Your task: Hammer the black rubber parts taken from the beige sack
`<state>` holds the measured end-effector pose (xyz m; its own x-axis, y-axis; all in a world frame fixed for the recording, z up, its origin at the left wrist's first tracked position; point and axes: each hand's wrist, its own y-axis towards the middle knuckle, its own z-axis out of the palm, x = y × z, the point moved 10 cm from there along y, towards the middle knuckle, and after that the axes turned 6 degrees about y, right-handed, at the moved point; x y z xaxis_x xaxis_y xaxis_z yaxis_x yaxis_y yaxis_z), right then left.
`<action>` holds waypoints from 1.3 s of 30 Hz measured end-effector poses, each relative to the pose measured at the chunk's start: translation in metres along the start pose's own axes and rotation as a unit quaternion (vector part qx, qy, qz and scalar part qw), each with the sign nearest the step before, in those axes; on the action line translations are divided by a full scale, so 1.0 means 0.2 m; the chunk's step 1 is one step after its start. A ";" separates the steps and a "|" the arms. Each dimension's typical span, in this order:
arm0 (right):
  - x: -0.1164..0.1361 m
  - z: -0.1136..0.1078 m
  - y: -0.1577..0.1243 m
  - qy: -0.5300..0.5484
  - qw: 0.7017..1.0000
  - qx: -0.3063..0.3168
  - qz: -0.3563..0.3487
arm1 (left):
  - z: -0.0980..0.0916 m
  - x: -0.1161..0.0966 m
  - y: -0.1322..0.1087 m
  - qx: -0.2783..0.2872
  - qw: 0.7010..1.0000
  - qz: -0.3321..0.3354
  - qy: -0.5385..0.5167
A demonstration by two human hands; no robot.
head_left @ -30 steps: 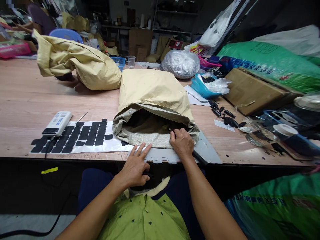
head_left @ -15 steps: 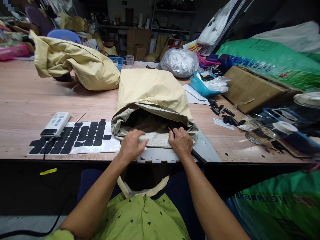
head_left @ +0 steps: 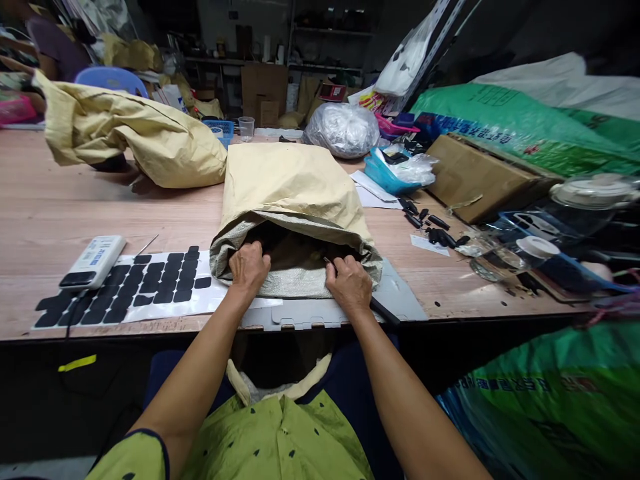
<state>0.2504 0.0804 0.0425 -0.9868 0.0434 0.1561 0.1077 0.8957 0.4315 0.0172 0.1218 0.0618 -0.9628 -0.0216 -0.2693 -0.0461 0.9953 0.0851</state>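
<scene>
A cream paper sack [head_left: 295, 177] with a woven whitish lining lies on the table, its dark mouth facing me. At the left of that mouth is my left hand [head_left: 249, 268], fingers curled and fingertips hidden inside the opening. Whether it grips the lining or something else is hidden. My right hand [head_left: 351, 285] is closed at the right of the mouth, around a slim dark tool [head_left: 385, 311]. The tool's thin tip shows by the index finger and its black rear end sticks out below the palm. Dark, unclear contents fill the sack.
Black rounded stickers on a white sheet [head_left: 173, 283] and a white device [head_left: 95, 261] lie left. Another cream sack [head_left: 150, 143] is behind them. Small black parts [head_left: 443, 238], a cardboard box [head_left: 480, 177] and clear jars [head_left: 515, 257] stand right. Grey board [head_left: 300, 315] lies under the sack.
My left hand has moved forward and left from in front of the sack into its mouth, its fingers curling. My right hand keeps its hold on the tool. The view has shifted slightly.
</scene>
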 end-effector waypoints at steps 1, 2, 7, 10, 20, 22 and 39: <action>0.00 0.00 0.00 0.000 1.000 0.000 0.000 | -0.02 -0.03 -0.03 -0.026 0.999 0.027 -0.012; 0.00 0.00 0.00 0.001 1.000 0.000 -0.001 | -0.02 -0.08 -0.07 -0.040 0.997 0.064 -0.030; -0.01 0.00 -0.01 0.018 1.000 0.001 -0.002 | 0.17 -0.25 -0.20 0.045 0.980 0.161 -0.110; -0.02 0.01 -0.01 0.028 1.000 0.014 0.000 | 0.23 -0.24 -0.20 0.051 0.979 0.153 -0.122; 0.02 -0.21 -0.07 0.228 0.973 -0.024 0.006 | 0.23 -0.23 -0.19 0.074 0.976 0.138 -0.148; 0.07 -0.25 -0.13 0.290 0.957 -0.025 -0.013 | 0.24 -0.22 -0.18 0.081 0.976 0.130 -0.152; 0.26 -0.26 -0.26 0.302 0.950 -0.008 -0.073 | 0.25 -0.22 -0.18 0.099 0.974 0.127 -0.162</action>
<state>0.1999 0.0136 0.0756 -0.7420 -0.3473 0.5735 -0.0181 0.8655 0.5007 0.0747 0.0924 0.0222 -0.8006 0.2272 -0.5544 0.2665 0.9638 0.0101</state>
